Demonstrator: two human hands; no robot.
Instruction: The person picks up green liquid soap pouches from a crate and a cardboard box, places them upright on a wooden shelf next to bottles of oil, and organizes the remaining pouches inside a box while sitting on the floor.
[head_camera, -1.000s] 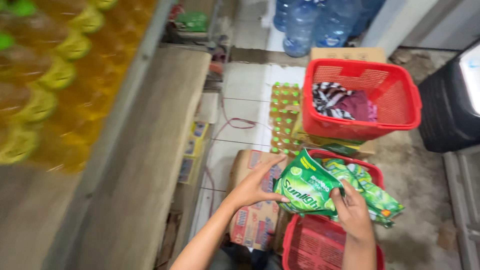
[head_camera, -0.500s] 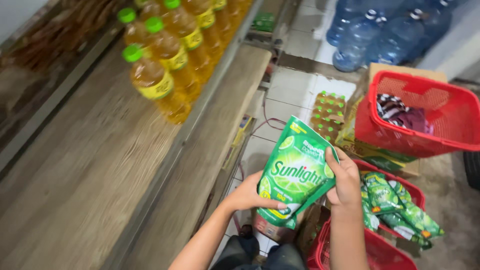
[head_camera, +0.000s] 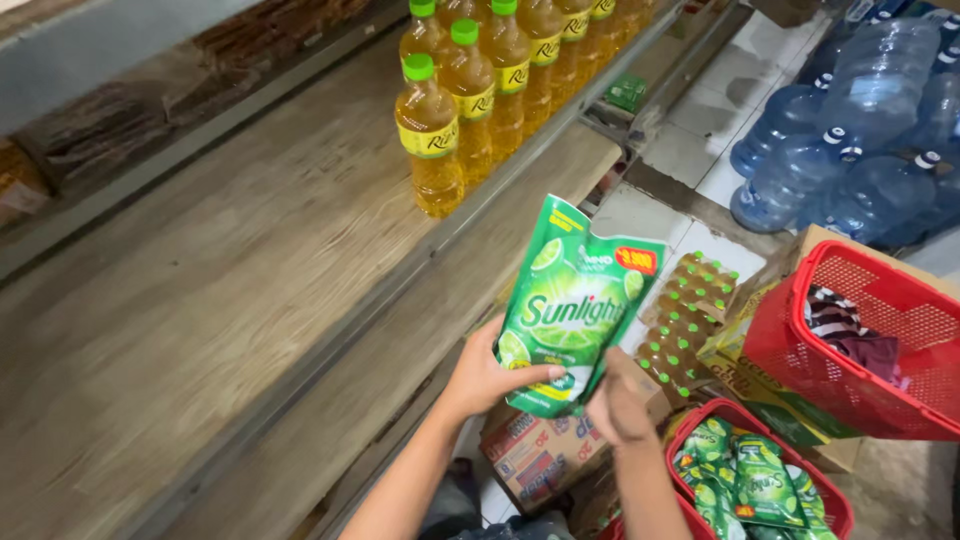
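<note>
Gripping the lower end of a green pouch (head_camera: 572, 300), our left hand (head_camera: 487, 378) and right hand (head_camera: 618, 405) hold it up over the wooden shelf (head_camera: 200, 290), its long axis upright and leaning a little right, printed face towards us. Below, a red basket (head_camera: 830, 500) holds more green pouches (head_camera: 745, 475); another red basket (head_camera: 800, 370) holds folded cloth (head_camera: 845, 335), and yellow bottles (head_camera: 470, 110) stand on the shelf.

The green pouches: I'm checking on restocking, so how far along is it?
Done: nothing shows yet; no pouch lies on the bare wooden shelf, only oil bottles further along. In hand: one green pouch, held upright by the left hand and right hand beside the shelf edge. Left: several more pouches lie in the red basket below.
</note>
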